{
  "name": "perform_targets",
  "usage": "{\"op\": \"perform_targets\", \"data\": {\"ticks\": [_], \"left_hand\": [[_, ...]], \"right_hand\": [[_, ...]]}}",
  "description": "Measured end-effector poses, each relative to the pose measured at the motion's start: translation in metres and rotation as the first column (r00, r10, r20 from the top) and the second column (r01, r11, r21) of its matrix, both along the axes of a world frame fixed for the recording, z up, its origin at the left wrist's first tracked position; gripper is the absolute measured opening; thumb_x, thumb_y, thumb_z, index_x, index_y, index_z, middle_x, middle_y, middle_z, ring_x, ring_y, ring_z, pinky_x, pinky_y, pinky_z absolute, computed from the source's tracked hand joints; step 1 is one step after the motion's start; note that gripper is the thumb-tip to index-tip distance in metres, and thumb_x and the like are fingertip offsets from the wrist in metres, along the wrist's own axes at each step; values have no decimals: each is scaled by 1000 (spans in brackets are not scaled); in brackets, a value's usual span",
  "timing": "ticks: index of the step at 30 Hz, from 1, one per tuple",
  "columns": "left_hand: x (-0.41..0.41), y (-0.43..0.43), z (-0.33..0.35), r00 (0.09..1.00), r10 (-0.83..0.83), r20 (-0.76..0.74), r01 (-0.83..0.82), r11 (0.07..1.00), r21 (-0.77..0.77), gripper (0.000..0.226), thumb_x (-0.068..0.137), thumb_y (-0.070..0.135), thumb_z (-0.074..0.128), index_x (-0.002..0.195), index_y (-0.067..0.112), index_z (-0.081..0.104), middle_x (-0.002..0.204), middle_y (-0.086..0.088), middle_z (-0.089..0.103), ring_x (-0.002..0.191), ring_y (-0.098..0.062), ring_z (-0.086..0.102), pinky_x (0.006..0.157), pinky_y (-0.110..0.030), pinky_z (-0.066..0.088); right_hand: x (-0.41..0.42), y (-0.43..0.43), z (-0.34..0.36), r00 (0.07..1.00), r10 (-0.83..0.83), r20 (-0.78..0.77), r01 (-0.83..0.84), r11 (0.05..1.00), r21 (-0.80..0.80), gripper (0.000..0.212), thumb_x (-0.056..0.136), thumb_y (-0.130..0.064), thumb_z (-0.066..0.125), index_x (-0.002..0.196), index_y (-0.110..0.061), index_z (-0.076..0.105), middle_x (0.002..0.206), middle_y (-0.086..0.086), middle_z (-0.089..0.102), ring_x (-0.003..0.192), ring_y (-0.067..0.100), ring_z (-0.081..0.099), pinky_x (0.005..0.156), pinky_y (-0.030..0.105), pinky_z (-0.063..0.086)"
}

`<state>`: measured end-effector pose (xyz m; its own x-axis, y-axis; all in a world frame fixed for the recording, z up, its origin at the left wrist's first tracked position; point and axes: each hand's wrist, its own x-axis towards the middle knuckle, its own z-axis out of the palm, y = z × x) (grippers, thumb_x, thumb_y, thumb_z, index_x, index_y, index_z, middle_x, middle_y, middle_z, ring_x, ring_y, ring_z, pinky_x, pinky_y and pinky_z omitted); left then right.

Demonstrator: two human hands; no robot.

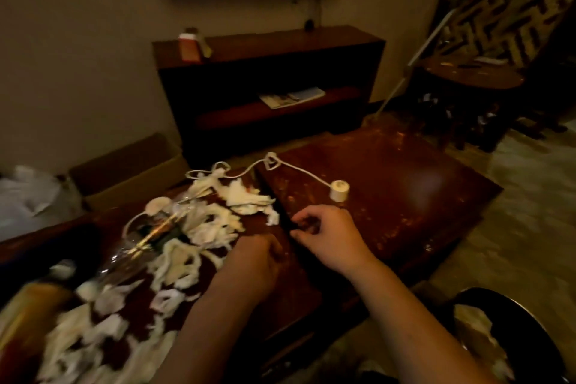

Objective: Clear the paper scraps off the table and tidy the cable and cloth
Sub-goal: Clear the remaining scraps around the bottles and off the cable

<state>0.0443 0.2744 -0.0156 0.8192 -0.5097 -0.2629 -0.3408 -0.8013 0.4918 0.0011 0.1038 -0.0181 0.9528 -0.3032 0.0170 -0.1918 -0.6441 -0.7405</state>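
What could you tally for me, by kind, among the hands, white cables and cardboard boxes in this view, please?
Hands: 2, left hand and right hand
White cable with its round plug: 1
Cardboard box: 1
Total: 4
The paper scraps are too jumbled to count.

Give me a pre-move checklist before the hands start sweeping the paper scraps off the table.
1. Left hand free of objects: cannot tell, fingers curled, blurred.
2. Right hand free: cannot tell, fingers curled.
3. Paper scraps within reach of the left hand: ok.
4. White cable clear of the scraps: not ok, far end runs into the pile.
5. Cable's round plug apart from the scraps: ok.
6. Bin beside the table: ok, lower right.
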Motion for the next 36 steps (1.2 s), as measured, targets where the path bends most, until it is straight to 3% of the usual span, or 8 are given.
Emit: {"op": "perform_targets", "data": {"ticks": [2, 6, 11, 17, 22, 26, 32, 36], "left_hand": [[5, 29, -1, 1000, 16, -26, -15, 999, 37, 18, 91, 22, 62, 107, 31, 64, 98, 1, 70, 92, -17, 67, 75, -24, 46], [17, 63, -2, 997, 60, -50, -59, 998, 18, 29, 94, 23, 63, 123, 27, 64, 111, 0, 69, 101, -16, 65, 84, -29, 52], [29, 68, 1, 994, 81, -71, -88, 992, -93, 31, 94, 25, 65, 124, 33, 63, 116, 5, 66, 101, -12, 64, 87, -32, 57], [39, 66, 2, 990, 104, -93, -116, 984, -136, 31, 96, 28, 65, 125, 37, 60, 110, 7, 68, 96, -8, 65, 80, -26, 56], [40, 65, 3, 989, 106, -98, -121, 980, -157, 29, 96, 26, 64, 123, 35, 61, 104, 7, 70, 95, -7, 65, 77, -23, 54], [40, 65, 4, 989, 113, -91, -123, 986, -117, 27, 95, 27, 66, 121, 33, 62, 108, 4, 69, 99, -11, 65, 87, -32, 57], [42, 65, 10, 985, 158, -68, -162, 985, -61, 28, 95, 27, 65, 121, 34, 64, 127, 0, 60, 103, -13, 63, 83, -27, 57], [41, 59, 13, 984, 167, -66, -169, 985, -30, 27, 95, 24, 66, 120, 33, 65, 124, -1, 61, 103, -14, 63, 84, -28, 57]], "right_hand": [[25, 23, -6, 999, 38, 19, -37, 998, -56, 33, 84, -22, 80, 116, -28, 71, 107, -8, 65, 78, 3, 64, 75, 16, 51], [70, 50, -24, 998, 54, -13, -55, 993, -101, 70, 85, -19, 79, 148, -26, 48, 143, -5, 45, 128, 19, 51, 111, 36, 44], [101, 43, -40, 990, -50, -130, 34, 992, -125, 93, 84, -27, 79, 158, -33, 24, 159, 0, 31, 146, 29, 30, 119, 48, 33], [114, 52, -50, 990, -17, -137, 5, 996, -85, 52, 82, -19, 82, 129, -30, 63, 125, -3, 59, 115, 18, 57, 98, 36, 51], [107, 57, -45, 981, 69, -179, -78, 996, -47, 25, 82, -20, 82, 102, -28, 70, 94, -9, 65, 83, 5, 60, 63, 16, 45], [94, 50, -36, 973, 134, -188, -154, 983, -97, 17, 80, -22, 83, 93, -25, 73, 87, -6, 69, 80, 8, 65, 62, 15, 47], [69, 28, -13, 960, 212, -184, -219, 976, -14, 15, 79, -12, 81, 84, -25, 75, 81, -6, 72, 74, 5, 68, 65, 16, 55], [50, 10, -5, 938, 290, -187, -285, 957, 53, 17, 77, -8, 81, 84, -22, 76, 81, -2, 73, 74, 9, 70, 69, 21, 58]]}}
